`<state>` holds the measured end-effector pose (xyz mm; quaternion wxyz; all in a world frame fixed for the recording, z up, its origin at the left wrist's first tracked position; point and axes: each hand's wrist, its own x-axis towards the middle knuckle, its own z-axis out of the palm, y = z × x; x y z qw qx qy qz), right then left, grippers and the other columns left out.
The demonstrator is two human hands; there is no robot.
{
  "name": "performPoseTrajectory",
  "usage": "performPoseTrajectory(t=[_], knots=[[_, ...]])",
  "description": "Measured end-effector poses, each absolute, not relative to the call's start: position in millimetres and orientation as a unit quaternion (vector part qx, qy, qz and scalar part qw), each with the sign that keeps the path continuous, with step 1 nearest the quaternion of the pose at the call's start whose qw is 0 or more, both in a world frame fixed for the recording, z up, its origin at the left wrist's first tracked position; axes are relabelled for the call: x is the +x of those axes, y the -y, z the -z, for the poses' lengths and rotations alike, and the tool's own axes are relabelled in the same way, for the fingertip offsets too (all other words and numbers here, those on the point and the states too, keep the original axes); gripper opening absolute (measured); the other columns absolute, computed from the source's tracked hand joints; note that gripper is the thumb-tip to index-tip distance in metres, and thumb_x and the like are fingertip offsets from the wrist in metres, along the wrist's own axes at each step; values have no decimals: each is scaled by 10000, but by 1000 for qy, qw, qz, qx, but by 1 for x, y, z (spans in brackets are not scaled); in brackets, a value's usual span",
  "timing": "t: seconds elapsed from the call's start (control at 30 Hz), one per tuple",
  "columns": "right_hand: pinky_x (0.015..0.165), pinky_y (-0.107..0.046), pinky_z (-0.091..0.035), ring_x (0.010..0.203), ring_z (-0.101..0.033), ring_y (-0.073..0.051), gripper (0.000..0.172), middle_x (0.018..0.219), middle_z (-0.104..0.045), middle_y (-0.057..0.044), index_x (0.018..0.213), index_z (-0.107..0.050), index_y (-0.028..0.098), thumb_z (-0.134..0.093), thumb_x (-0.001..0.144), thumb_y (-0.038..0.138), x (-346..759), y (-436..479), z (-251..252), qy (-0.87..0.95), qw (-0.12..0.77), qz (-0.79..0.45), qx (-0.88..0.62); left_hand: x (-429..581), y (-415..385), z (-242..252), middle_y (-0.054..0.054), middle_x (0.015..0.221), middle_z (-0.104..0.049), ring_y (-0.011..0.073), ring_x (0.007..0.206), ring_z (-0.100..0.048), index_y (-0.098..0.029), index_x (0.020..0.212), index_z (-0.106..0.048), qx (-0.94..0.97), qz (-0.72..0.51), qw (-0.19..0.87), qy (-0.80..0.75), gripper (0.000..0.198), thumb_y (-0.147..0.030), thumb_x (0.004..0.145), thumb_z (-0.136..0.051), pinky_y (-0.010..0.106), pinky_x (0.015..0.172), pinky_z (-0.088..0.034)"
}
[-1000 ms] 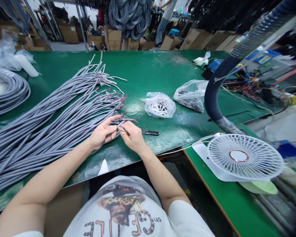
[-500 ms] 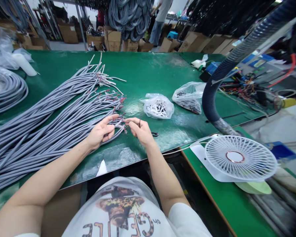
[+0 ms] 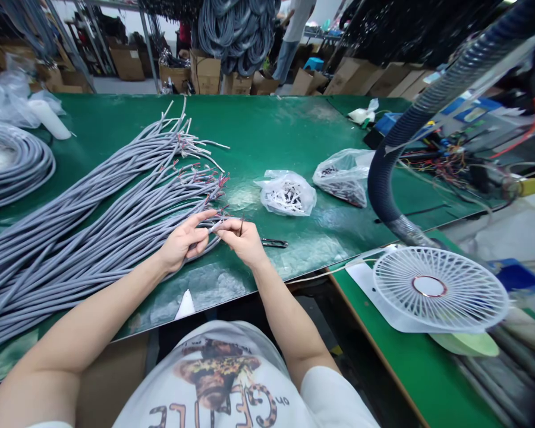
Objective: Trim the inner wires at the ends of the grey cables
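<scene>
One green desk (image 3: 271,131) fills most of the view, and a long sheaf of grey cables (image 3: 93,220) lies across its left half, the stripped ends fanned out towards the middle. To the right a black ribbed hose (image 3: 396,137) curves down to the desk's near right edge, and beside its foot a white fan (image 3: 441,288) lies face up on a lower green surface. At the far left sits a grey coil (image 3: 13,166). Two clear bags (image 3: 288,193) of small parts rest near the middle of the desk, just beside each other. The left hand (image 3: 182,244) and right hand (image 3: 245,241) meet at the near end of the sheaf, close to the front edge. The left fingers are clamped on one cable end (image 3: 216,226), thumb below and forefinger stretched along the top; the right fingers are pinched together on the tip of that same end, so the two hands almost touch. Black snips (image 3: 274,242) lie flat on the desk just right of the right hand, untouched. A thin dark strand (image 3: 241,224) stands up from the right hand; what it is cannot be told.
</scene>
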<state>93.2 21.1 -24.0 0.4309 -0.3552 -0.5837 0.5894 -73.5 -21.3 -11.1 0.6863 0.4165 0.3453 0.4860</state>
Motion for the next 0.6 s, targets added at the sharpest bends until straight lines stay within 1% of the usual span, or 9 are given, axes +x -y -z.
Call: performPoseTrajectory(t=[0.1,0.17,0.23,0.27,0.33,0.4,0.5,0.6], knots=[[442,-207,-284,473,-373,-57,168,642,-587,11,751,-682,152,-631,721,310,101,-24,24,588,447,-556,-380,-74,21,10,-89,452,-462,29,336,-273,-152,1332,-414,408,-490,692,-338,568,-290,824,-627,168,406,-194],[460,-215,-317,485,-378,-62,215,734,-620,-6,846,-686,165,-616,749,344,102,-23,22,606,449,-535,-379,-74,20,9,-88,457,-467,29,340,-281,-149,1332,-414,406,-493,692,-336,566,-289,826,-625,167,408,-195],[497,-228,-357,516,-405,-72,234,836,-639,-22,921,-680,186,-624,765,352,100,-20,20,667,433,-488,-360,-74,20,9,-90,456,-467,29,337,-282,-151,1323,-422,406,-493,692,-337,560,-291,822,-629,167,405,-194],[528,-235,-378,544,-432,-83,209,848,-638,-27,915,-678,190,-616,779,336,99,-18,20,706,421,-453,-346,-73,21,10,-92,451,-461,30,334,-282,-152,1317,-430,407,-491,692,-338,555,-292,819,-631,169,402,-193],[604,-249,-414,612,-494,-110,158,802,-630,-29,846,-677,187,-553,824,281,96,-16,18,771,400,-376,-323,-72,21,11,-97,435,-441,31,327,-276,-148,1291,-463,411,-486,690,-345,535,-303,811,-639,171,394,-186],[675,-258,-430,682,-540,-132,203,761,-624,-31,797,-674,181,-479,842,218,100,-19,19,805,385,-308,-331,-71,22,12,-105,411,-406,29,318,-258,-132,1236,-514,415,-483,686,-353,491,-322,804,-650,173,387,-167],[707,-263,-428,715,-558,-149,222,779,-634,-38,816,-676,179,-454,823,181,122,-34,23,802,359,-214,-427,-72,22,12,-115,386,-356,24,311,-233,-117,1138,-576,412,-499,673,-358,416,-354,805,-657,178,387,-151],[700,-279,-415,737,-561,-175,219,808,-634,-52,862,-675,184,-460,851,226,155,-52,30,776,291,-144,-541,-73,20,12,-105,386,-367,27,320,-258,-114,1062,-612,414,-506,662,-367,363,-372,809,-651,180,393,-181]])
